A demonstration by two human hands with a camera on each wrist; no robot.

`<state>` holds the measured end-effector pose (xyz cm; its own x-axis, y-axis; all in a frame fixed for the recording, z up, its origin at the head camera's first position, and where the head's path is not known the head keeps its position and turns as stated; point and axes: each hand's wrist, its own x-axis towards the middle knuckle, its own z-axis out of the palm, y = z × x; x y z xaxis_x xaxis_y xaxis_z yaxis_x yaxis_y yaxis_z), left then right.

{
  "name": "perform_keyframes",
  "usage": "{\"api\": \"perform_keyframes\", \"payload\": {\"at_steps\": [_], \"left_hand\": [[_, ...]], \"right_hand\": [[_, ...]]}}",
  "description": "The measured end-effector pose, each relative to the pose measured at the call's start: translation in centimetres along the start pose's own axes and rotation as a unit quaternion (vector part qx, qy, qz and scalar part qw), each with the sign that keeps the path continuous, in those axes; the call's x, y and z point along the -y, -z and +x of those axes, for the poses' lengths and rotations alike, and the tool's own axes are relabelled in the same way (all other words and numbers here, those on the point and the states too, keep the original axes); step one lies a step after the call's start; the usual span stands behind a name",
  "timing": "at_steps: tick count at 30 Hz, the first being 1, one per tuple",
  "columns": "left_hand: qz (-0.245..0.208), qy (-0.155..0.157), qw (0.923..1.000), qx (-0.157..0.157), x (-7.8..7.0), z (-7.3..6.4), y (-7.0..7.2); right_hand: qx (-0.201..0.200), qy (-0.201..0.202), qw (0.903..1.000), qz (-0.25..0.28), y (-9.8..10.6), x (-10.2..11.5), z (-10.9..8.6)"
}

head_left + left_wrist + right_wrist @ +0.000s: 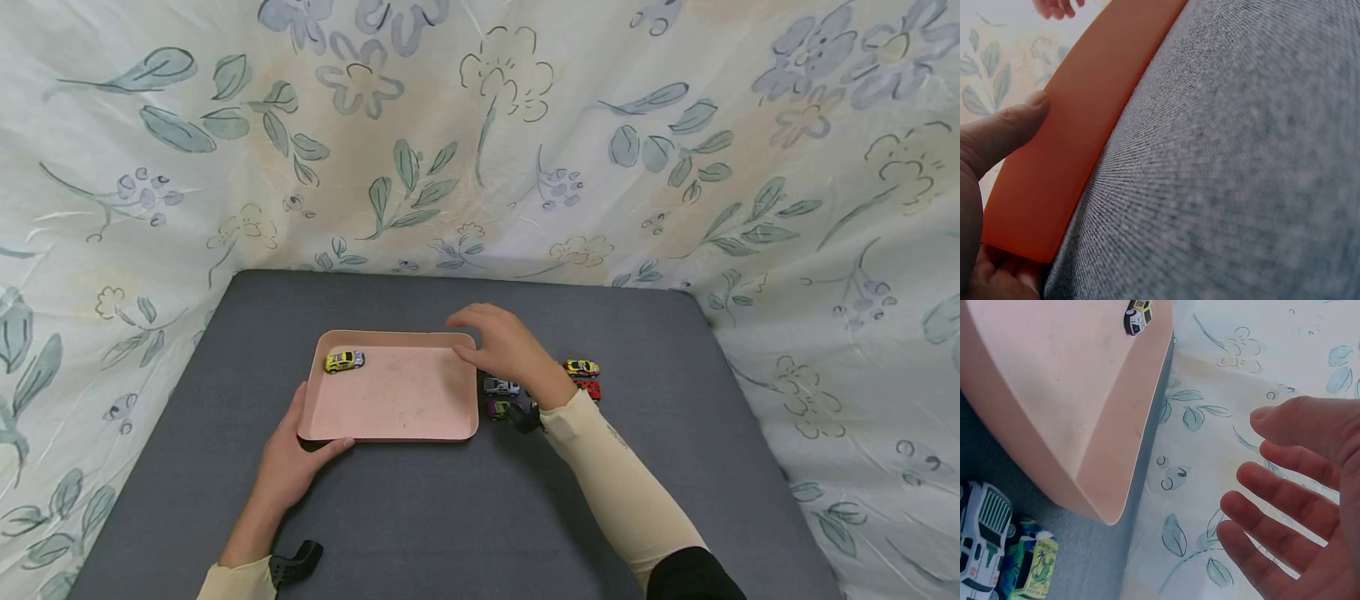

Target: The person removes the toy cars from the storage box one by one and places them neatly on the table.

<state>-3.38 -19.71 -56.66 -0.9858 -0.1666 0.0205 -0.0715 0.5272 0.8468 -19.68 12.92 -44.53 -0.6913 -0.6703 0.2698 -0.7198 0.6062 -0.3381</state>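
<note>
A shallow pink tray [412, 400] lies on the grey table, with a yellow toy car [344, 361] near its upper left corner. At the lower left corner, my left hand [288, 462] grips the tray. Its thumb [1025, 119] lies against the outer wall in the left wrist view, while the other fingers go partly out of sight under the corner. Over the tray's right end hovers my right hand [506, 346]. In the right wrist view that hand's fingers [1279, 494] are spread and loosely bent, holding nothing, apart from the rim.
Right of the tray, partly behind my right wrist, stand several toy cars: a silver one [501, 387], a purple-green one [498, 409], a yellow-red one [581, 367] and a red one [588, 389]. A floral curtain [480, 167] hangs behind the table [420, 533].
</note>
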Motion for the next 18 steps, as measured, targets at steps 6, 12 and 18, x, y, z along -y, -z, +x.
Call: {"api": "perform_keyframes", "payload": {"at_steps": [6,12,18], "left_hand": [[-0.005,-0.003,1.0,0.003,-0.1,-0.1,-0.1],[0.001,0.0,1.0,0.001,-0.1,-0.1,-0.1],[0.002,0.005,1.0,0.001,0.0,-0.1,-0.1]], "right_hand": [[0.009,0.008,0.9999,0.011,0.1,0.4,0.7],[0.021,0.004,0.9997,0.013,0.0,0.7,1.4],[0.031,0.005,0.9992,0.024,-0.4,1.2,2.1]]}}
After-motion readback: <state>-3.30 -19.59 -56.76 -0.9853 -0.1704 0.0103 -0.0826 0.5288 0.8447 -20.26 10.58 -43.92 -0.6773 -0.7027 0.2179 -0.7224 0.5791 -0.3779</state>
